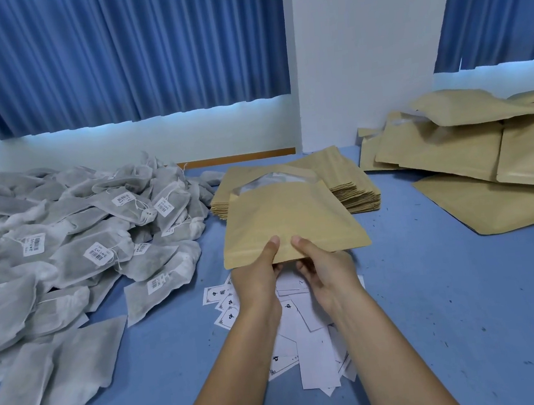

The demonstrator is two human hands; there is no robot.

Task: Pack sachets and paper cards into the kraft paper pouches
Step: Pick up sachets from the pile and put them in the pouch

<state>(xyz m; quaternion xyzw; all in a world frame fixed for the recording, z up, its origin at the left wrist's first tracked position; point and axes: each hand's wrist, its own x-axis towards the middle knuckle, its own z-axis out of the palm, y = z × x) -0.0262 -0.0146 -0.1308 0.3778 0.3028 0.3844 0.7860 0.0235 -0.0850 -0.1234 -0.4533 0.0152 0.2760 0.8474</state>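
Head view. Both hands pinch the near edge of one flat tan kraft paper pouch with a clear window (290, 219). Left hand (259, 265) and right hand (323, 262) sit side by side, thumbs on top, fingers curled beneath. The pouch is lifted above the blue worktop (450, 298), window end pointing to the far edge.

Step, as I judge it: a fresh pouch taken, not yet filled. I cannot tell whether its mouth is parted.

- Stack of flat kraft pouches (350, 190): mid far edge, just behind.
- Heap of grey mesh sachets with barcode tags (75, 242): along the left edge.
- Loose white printed paper cards (309, 339): near edge, under my wrists.
- Pile of kraft pouches (471, 154): far right corner.

Next: spread the mouth, keep one hand on it, free the other for a sachet.
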